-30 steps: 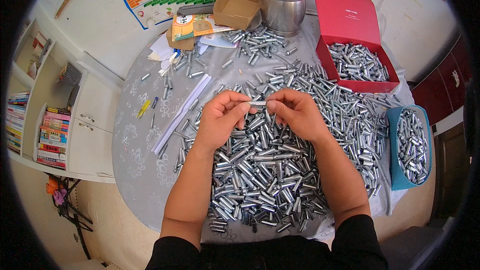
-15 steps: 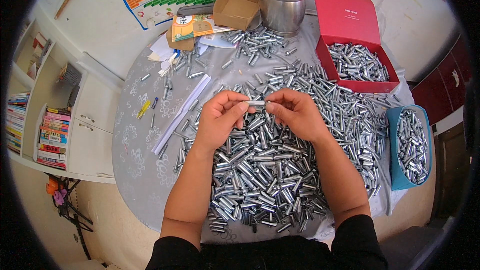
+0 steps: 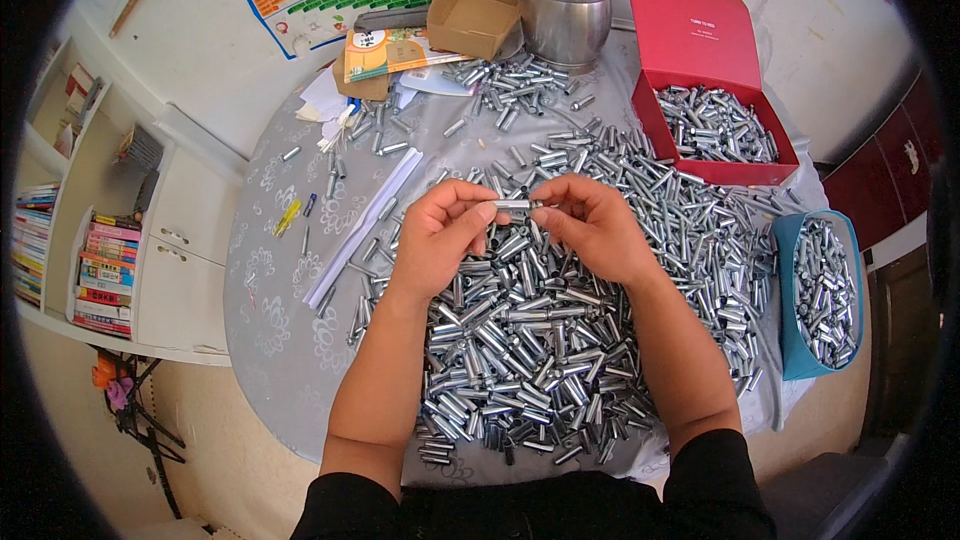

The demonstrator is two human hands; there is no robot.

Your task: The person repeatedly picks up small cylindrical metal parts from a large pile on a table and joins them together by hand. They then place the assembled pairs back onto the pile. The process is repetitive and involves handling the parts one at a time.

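Note:
Over the middle of a big pile of shiny metal sleeves and bolts point(image 3: 530, 340), both my hands meet at one small silver expansion bolt point(image 3: 514, 206). It lies level between them. My left hand point(image 3: 452, 230) pinches its left end between thumb and fingers. At the right end, the thumb and fingertips of my right hand point(image 3: 582, 223) close on it. My fingers cover both ends, so only the middle of the barrel shows plainly.
A red lidded box point(image 3: 690, 175) and a blue-green bin point(image 3: 787, 300), both filled with metal parts, stand at the right. A steel pot point(image 3: 568, 15), a cardboard box point(image 3: 475, 15) and books are at the back. A folded white strip point(image 3: 365, 225) and yellow screwdriver point(image 3: 288, 218) lie left.

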